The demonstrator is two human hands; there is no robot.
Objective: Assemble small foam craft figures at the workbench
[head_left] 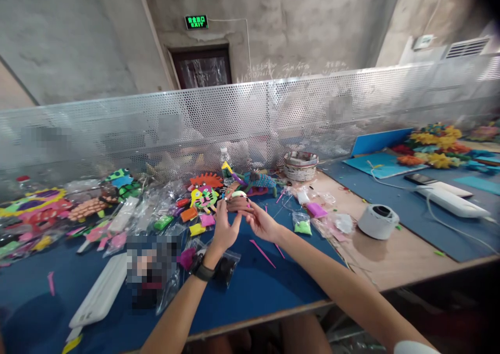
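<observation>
Both of my hands meet over the blue table, around a small modelling-clay figure (239,194) with white, pink and dark parts. My left hand (226,228) has its fingers closed about the figure's near side. From the right, my right hand (261,222) pinches at the same figure; the fingers cover much of it. Just left of the hands lie a green and yellow clay animal face (205,200) and an orange spiky clay piece (205,180). Pink modelling sticks (262,253) rest below my right hand. Behind the hands is a blue textured clay figure (258,181).
Bagged clay figures and colored clay packs crowd the left. A white device (102,290) lies front left. Behind stand a bottle (224,159), a woven basket (300,166) and a perforated metal screen (234,119). A tape roll (377,221) and a power strip (453,200) are right.
</observation>
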